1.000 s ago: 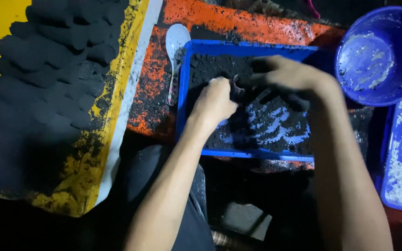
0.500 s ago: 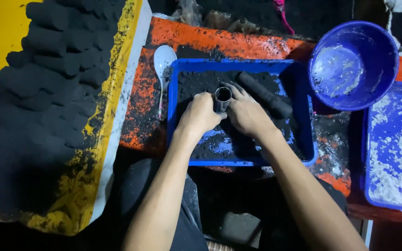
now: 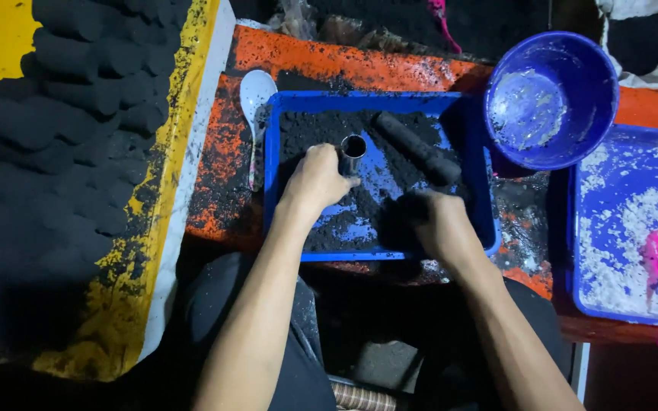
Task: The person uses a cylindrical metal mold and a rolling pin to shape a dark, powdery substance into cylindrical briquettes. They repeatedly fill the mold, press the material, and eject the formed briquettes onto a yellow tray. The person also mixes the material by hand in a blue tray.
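While the left hand (image 3: 315, 181) clamps around the metal tube (image 3: 352, 150), holding it upright with its open mouth up, the right hand (image 3: 428, 224) cups a heap of black powder (image 3: 321, 129) low in the blue tray (image 3: 272, 152), fingers curled together on the powder. Tube stands near the tray's middle, on a scraped bare patch. A dark rod (image 3: 419, 148) lies slanted in the tray just right of the tube, untouched. Judgement: filling goes best if the tube stays vertical and pressed flat to the tray floor so nothing leaks underneath, and the scoop is carried directly over the mouth, kept low to limit spill. White spoon (image 3: 255, 95) lies just outside the tray's left wall; a blue bowl (image 3: 550, 99) sits beyond its right corner; stacked black cylinders (image 3: 78, 99) lie well left.
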